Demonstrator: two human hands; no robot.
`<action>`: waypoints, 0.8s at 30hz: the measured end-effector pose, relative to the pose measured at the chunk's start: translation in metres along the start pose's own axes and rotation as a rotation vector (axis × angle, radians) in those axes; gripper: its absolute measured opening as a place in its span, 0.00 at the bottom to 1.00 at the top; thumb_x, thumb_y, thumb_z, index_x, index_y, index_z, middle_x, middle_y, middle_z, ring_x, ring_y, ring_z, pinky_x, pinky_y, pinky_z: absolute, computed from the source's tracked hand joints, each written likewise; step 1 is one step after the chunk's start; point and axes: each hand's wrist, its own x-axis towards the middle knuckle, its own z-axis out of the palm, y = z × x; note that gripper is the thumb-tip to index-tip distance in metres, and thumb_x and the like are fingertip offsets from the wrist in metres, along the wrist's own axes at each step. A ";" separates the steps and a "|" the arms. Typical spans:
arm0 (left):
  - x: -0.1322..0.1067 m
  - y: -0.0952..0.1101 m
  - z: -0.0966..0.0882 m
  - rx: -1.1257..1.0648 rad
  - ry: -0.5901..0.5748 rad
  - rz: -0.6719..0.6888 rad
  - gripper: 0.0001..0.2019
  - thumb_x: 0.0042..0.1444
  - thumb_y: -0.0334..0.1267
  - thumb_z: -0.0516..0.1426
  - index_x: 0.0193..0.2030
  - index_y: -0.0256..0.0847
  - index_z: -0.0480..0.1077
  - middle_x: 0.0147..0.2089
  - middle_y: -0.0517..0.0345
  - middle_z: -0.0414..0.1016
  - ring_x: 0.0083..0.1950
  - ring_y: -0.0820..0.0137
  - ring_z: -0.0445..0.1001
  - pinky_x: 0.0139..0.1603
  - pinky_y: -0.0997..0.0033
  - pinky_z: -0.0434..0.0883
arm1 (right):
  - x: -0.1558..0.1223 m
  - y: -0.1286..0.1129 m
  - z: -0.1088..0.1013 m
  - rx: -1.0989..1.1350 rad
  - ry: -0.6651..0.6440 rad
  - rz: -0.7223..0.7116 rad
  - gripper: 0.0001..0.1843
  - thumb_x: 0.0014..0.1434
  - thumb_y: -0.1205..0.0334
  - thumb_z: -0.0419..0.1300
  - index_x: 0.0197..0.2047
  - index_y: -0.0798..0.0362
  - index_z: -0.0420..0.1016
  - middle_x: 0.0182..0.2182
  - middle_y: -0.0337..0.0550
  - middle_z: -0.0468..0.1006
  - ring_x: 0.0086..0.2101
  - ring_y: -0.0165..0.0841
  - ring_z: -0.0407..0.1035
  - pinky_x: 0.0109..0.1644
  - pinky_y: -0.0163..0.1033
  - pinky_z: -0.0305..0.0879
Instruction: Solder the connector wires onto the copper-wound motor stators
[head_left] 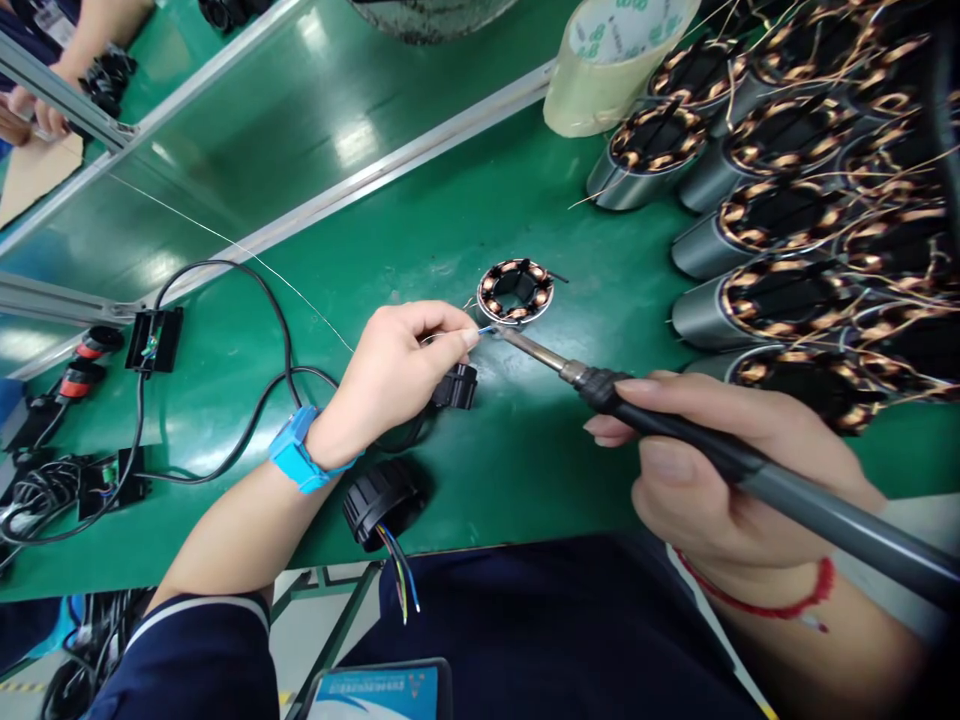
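My left hand, with a blue wrist strap, is closed in a pinch on a thin blue wire beside a small round stator with copper windings lying flat on the green table. My right hand grips a soldering iron like a pen; its metal tip meets the wire end just below the stator. A small black connector sits under my left fingers.
Several wound stators lie stacked at the right, with a tape roll behind them. A black round connector with coloured wires rests at the table's near edge. Black cables and small boxes lie left. Another person's hand shows far left.
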 end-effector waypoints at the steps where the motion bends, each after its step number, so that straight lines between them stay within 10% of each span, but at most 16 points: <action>1: 0.000 0.000 0.000 -0.003 0.000 -0.002 0.08 0.56 0.35 0.58 0.28 0.35 0.74 0.25 0.62 0.72 0.26 0.77 0.66 0.27 0.78 0.62 | 0.000 0.000 0.000 0.005 -0.004 -0.007 0.14 0.63 0.63 0.61 0.52 0.50 0.76 0.34 0.41 0.78 0.28 0.31 0.74 0.29 0.34 0.73; 13: 0.000 0.000 0.001 -0.061 0.000 -0.010 0.08 0.55 0.36 0.59 0.28 0.35 0.75 0.24 0.62 0.73 0.26 0.77 0.66 0.27 0.78 0.62 | 0.007 0.001 0.003 0.077 0.011 -0.121 0.23 0.57 0.73 0.62 0.57 0.55 0.74 0.36 0.42 0.78 0.31 0.30 0.73 0.32 0.35 0.71; 24: 0.001 0.001 0.002 -0.059 0.001 -0.044 0.08 0.55 0.36 0.59 0.28 0.36 0.74 0.24 0.62 0.73 0.25 0.77 0.64 0.25 0.78 0.60 | 0.050 -0.011 0.008 -0.146 -0.258 0.053 0.22 0.69 0.68 0.53 0.64 0.48 0.61 0.46 0.37 0.78 0.48 0.34 0.72 0.53 0.40 0.70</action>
